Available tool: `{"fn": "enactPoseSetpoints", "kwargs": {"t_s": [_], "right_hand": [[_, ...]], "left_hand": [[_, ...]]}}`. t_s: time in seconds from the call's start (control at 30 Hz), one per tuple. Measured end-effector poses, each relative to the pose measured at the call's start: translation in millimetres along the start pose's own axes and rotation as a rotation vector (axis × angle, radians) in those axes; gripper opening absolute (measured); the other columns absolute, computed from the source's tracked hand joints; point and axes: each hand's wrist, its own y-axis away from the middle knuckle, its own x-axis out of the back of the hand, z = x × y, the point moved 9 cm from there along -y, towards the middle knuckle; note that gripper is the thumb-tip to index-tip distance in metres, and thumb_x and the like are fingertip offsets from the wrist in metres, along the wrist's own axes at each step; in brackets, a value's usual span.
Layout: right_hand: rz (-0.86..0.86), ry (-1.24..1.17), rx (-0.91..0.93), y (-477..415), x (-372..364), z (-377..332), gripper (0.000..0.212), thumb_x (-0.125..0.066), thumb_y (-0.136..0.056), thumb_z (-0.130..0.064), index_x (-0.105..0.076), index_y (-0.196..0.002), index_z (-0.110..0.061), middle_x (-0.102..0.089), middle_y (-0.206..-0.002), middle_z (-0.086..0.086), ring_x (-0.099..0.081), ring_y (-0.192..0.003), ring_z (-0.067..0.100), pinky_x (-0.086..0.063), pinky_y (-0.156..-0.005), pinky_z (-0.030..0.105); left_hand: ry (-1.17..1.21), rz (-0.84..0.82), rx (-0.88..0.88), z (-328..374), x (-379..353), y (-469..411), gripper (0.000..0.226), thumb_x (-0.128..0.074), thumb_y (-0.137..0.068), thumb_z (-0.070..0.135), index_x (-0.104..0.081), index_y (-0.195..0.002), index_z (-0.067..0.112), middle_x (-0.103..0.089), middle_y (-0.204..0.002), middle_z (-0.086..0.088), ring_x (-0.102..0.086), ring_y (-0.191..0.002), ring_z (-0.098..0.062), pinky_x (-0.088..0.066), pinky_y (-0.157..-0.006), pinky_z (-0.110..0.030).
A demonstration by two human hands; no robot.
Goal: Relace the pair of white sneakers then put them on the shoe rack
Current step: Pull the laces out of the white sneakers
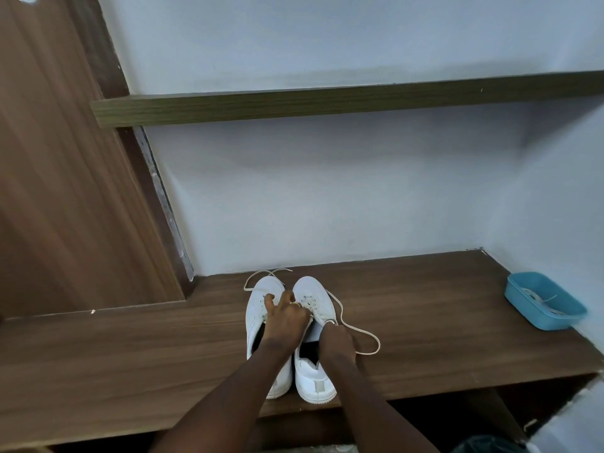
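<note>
Head view: relacing sneakers (315, 384), lower centre.
Curled fingers of left hand (283, 318), right hand (334, 338) pinch limp lace (378, 341); likely light, lift by heels.

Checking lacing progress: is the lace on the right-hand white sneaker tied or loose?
Loose. The white lace trails from the right-hand white sneaker in an open loop across the brown wooden shelf; no bow shows.

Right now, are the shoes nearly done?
Not yet. Done: the left shoe and right shoe stand side by side on the shelf, and the right shoe shows crossed lacing near its toe. In hand: the right hand seems to pinch its lace; the left hand lies across both shoes. Left: lace trails loose from both, so lacing and tying remain.
</note>
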Motion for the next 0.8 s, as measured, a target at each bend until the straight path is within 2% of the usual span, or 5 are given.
{"fn": "enactPoseSetpoints", "kwargs": {"t_s": [0.1, 0.2, 0.57, 0.67, 0.8], "right_hand": [[0.001, -0.010, -0.004, 0, 0, 0, 0.031, -0.035, -0.098, -0.004, -0.049, -0.126, -0.008, -0.055, -0.130, 0.009, -0.055, -0.121, 0.022, -0.044, -0.095, 0.027], [-0.002, -0.021, -0.011, 1, 0, 1, 0.032, -0.035, -0.098, -0.003, -0.047, -0.127, -0.008, -0.054, -0.131, 0.009, -0.054, -0.122, 0.022, -0.044, -0.095, 0.027], [-0.015, -0.049, -0.026, 3, -1, 0, 0.034, -0.030, -0.098, -0.003, -0.047, -0.128, -0.008, -0.053, -0.133, 0.008, -0.052, -0.123, 0.022, -0.043, -0.096, 0.028], [-0.015, -0.058, -0.023, 3, -1, 1, 0.033, -0.033, -0.099, -0.004, -0.047, -0.128, -0.008, -0.053, -0.132, 0.008, -0.052, -0.123, 0.022, -0.043, -0.096, 0.028], [-0.001, -0.046, -0.002, 3, 1, 0, 0.032, -0.035, -0.099, -0.006, -0.047, -0.128, -0.008, -0.053, -0.132, 0.008, -0.052, -0.123, 0.021, -0.043, -0.096, 0.027]], "left_hand": [[0.046, -0.074, 0.016, -5, 1, 4, 0.004, -0.070, -0.077, 0.024, -0.073, -0.080, 0.023, -0.068, -0.075, 0.004, -0.053, -0.108, -0.019, -0.028, -0.094, -0.054], [0.064, -0.064, 0.063, -14, -2, 4, 0.028, -0.042, -0.092, 0.009, -0.066, -0.103, 0.017, -0.066, -0.103, -0.002, -0.035, -0.127, -0.021, -0.012, -0.104, -0.052], [0.087, 0.040, 0.094, -24, 19, 12, 0.013, -0.063, -0.082, 0.024, -0.069, -0.093, 0.021, -0.068, -0.091, 0.001, -0.050, -0.114, -0.021, -0.014, -0.096, -0.049], [0.099, -0.025, 0.029, -10, 7, 9, 0.025, -0.048, -0.091, 0.020, -0.063, -0.111, 0.022, -0.065, -0.111, 0.003, -0.040, -0.125, -0.024, -0.013, -0.098, -0.053], [0.068, -0.049, -0.039, 1, 11, 12, 0.008, -0.073, -0.072, 0.022, -0.072, -0.080, 0.025, -0.069, -0.075, 0.006, -0.056, -0.105, -0.021, -0.028, -0.092, -0.055]]}}
